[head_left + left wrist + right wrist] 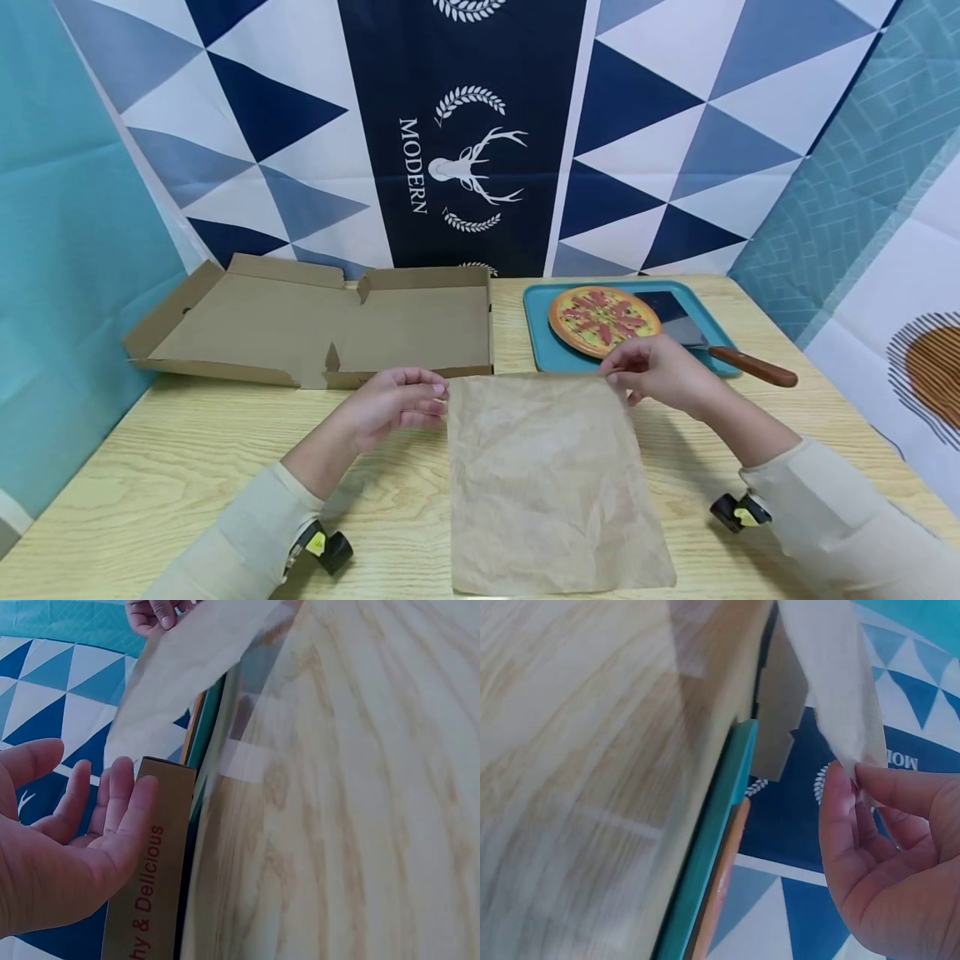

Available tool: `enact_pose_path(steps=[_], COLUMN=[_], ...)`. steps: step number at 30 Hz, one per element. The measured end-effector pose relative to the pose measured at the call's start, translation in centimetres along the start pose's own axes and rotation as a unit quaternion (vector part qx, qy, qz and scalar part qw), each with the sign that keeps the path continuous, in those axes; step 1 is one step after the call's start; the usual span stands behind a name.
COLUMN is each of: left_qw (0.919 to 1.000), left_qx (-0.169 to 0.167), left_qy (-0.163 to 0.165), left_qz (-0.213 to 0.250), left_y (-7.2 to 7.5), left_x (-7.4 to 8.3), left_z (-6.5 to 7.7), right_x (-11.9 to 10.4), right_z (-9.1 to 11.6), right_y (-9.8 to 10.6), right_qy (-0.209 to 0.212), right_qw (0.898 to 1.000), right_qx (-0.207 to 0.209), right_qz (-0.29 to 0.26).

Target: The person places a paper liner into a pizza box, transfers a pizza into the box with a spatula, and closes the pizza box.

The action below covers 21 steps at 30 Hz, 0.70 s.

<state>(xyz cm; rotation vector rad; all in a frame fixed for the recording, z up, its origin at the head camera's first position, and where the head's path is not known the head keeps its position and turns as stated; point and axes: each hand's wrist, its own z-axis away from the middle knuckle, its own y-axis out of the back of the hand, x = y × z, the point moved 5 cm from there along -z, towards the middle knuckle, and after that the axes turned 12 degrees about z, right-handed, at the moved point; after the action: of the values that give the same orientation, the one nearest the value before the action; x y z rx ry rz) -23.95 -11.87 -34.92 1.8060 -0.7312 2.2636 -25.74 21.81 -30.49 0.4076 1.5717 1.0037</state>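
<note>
A sheet of brown parchment paper (551,483), lightly creased, hangs over the front of the table. My right hand (660,373) pinches its upper right corner between thumb and fingers, as the right wrist view also shows at the paper (840,682). At the upper left corner is my left hand (393,407), its fingertips at the paper's edge. The left wrist view shows that hand (75,825) with thumb and fingers spread apart, nothing gripped between them; whether the fingertips touch the paper is hard to tell.
An opened cardboard pizza box (427,321) lies at the back left. To the back right, a teal tray (537,333) holds a pizza (603,321) and a pizza server with a wooden handle (753,367). A patterned cloth backdrop (645,125) stands behind the wooden table (187,483).
</note>
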Motion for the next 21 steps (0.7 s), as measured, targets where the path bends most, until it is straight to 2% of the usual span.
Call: enact_pose_path(steps=[6,9,15,18,21], left_qw=[0.9991,0.9990,0.9996,0.9999,0.9993], left_qx=[0.020,0.014,-0.014,-0.001,0.027], left_qy=[-0.001,-0.004,-0.012,-0.010,-0.012], left_qz=[0.037,0.042,0.023,-0.001,-0.024], left_y=[0.0,-0.1,-0.3,-0.3,-0.4], left_x=[0.3,0.4,-0.1,-0.4,-0.6], left_z=[-0.1,-0.1,-0.5,-0.8,-0.9], right_x=[-0.4,-0.3,-0.1,-0.1,-0.1], right_z=[0.5,0.5,0.2,0.0,-0.1], right_y=[0.6,0.8,1.1,1.2,1.3], right_qy=[-0.003,-0.003,-0.005,-0.004,-0.005], right_qw=[1.000,0.999,0.998,0.997,0.997], right_qx=[0.023,0.032,0.056,0.068,0.073], right_qz=[-0.006,-0.012,-0.024,-0.028,-0.036])
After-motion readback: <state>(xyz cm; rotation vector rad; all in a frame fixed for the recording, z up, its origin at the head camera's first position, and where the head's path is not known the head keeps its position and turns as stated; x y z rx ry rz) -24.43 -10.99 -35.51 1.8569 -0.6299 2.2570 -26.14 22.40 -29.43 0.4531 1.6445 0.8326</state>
